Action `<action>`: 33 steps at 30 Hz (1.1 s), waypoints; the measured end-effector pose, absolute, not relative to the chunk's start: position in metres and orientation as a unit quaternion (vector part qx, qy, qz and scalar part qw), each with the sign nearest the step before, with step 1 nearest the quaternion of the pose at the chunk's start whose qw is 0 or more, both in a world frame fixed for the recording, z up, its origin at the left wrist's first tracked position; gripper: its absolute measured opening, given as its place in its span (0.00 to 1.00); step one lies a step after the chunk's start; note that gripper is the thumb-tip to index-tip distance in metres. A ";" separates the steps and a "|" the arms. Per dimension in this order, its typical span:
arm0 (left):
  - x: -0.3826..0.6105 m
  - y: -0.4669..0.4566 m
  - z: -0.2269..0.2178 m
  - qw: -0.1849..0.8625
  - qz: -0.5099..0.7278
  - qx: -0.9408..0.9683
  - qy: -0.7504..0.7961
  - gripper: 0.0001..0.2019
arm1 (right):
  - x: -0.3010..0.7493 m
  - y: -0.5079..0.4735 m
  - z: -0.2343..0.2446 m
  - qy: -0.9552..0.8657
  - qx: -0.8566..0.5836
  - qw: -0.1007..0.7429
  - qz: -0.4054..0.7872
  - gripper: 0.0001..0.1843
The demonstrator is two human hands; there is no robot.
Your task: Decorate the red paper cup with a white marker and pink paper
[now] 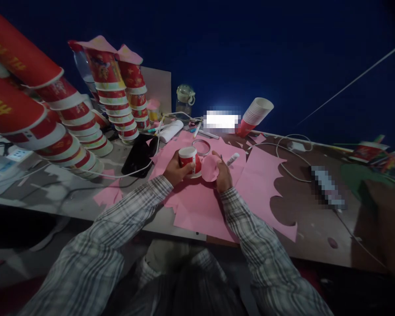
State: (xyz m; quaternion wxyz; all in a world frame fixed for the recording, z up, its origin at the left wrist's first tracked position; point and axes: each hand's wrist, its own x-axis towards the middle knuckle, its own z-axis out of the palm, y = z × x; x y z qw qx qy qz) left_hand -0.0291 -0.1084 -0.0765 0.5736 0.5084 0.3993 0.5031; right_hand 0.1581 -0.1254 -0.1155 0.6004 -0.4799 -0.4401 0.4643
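My left hand [177, 170] is wrapped round a red paper cup [190, 159] with a white rim, held over the pink paper sheets [200, 210]. Close to its right side, my right hand [223, 173] grips a round pink paper disc [210, 168] by the edge, the fingers partly hidden behind it. A roll of tape [201, 147] lies just beyond the cup. Right of my right hand is a white marker or glue stick [233, 159], resting on the paper.
Tall stacks of red and white cups [116, 96] line the left side, some with pink paper tops. A black phone [138, 156] lies left of my hands. At the back, a cup stack [257, 115] leans. A white cable [292, 169] curves across the right side.
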 end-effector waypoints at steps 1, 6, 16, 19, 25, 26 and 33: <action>-0.029 -0.107 -0.076 0.593 0.507 0.486 0.394 0.25 | 0.160 -0.126 -0.113 -0.444 -0.497 0.598 0.445 0.31; -0.027 -0.103 -0.075 0.657 0.528 0.367 0.393 0.22 | 0.157 -0.129 -0.100 -0.431 -0.529 0.590 0.432 0.28; -0.021 -0.106 -0.076 0.734 0.537 0.266 0.320 0.22 | 0.154 -0.130 -0.094 -0.506 -0.556 0.537 0.383 0.25; -0.021 -0.104 -0.078 0.737 0.537 0.261 0.318 0.22 | 0.154 -0.131 -0.092 -0.501 -0.537 0.541 0.409 0.22; -0.025 -0.094 -0.079 0.712 0.577 0.245 0.317 0.18 | 0.156 -0.130 -0.093 -0.520 -0.518 0.523 0.434 0.22; -0.026 -0.093 -0.078 0.710 0.583 0.240 0.315 0.18 | 0.157 -0.131 -0.092 -0.537 -0.526 0.507 0.422 0.22; -0.025 -0.093 -0.063 0.712 0.592 0.216 0.308 0.17 | 0.162 -0.140 -0.080 -0.706 -0.575 0.333 0.246 0.26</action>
